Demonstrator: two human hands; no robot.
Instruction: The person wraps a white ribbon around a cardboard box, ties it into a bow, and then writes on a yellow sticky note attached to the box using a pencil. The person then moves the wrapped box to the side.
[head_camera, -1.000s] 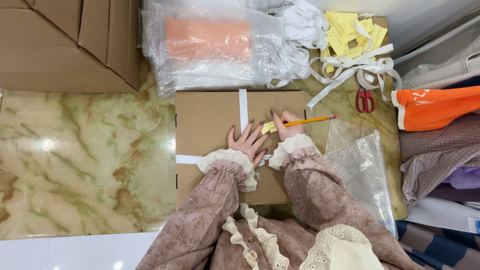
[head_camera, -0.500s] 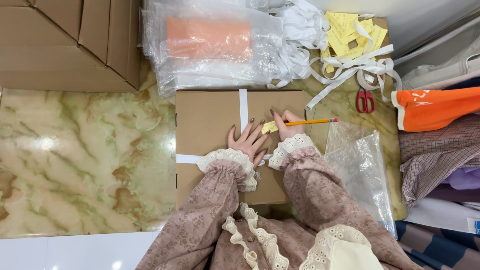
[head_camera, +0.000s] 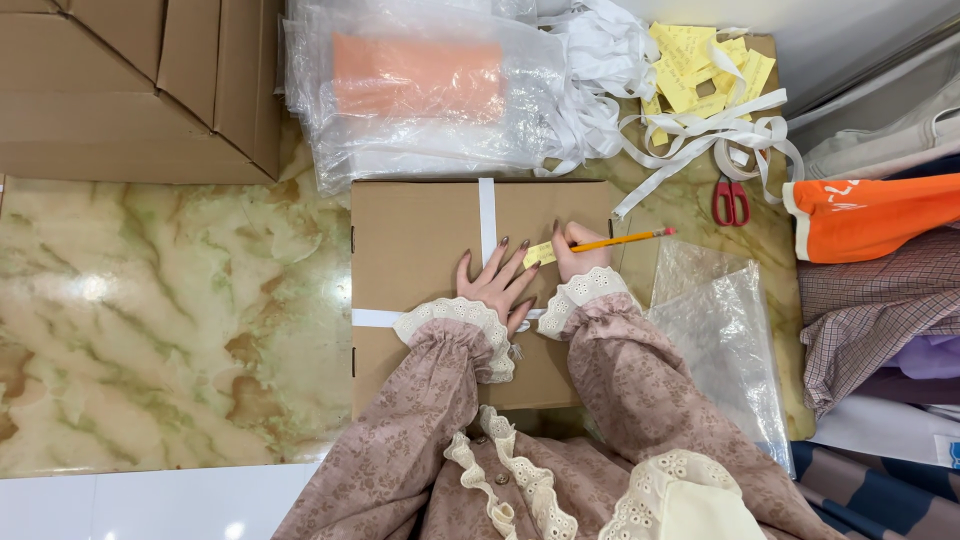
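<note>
At frame centre, our left hand (head_camera: 497, 283) lies spread, pinning a yellow slip (head_camera: 539, 254) on the taped box (head_camera: 420, 250); our right hand (head_camera: 580, 252) pinches the pencil (head_camera: 625, 239); steady pressure should keep writing neat.

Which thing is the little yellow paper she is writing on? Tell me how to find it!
Find the brown box tied with white tape, in the middle of the marble table. Both hands rest on top: the left hand lies flat, the right hand holds an orange pencil. The yellow slip lies between them, the only yellow paper on the box; the other yellow notes are piled far behind.
</note>
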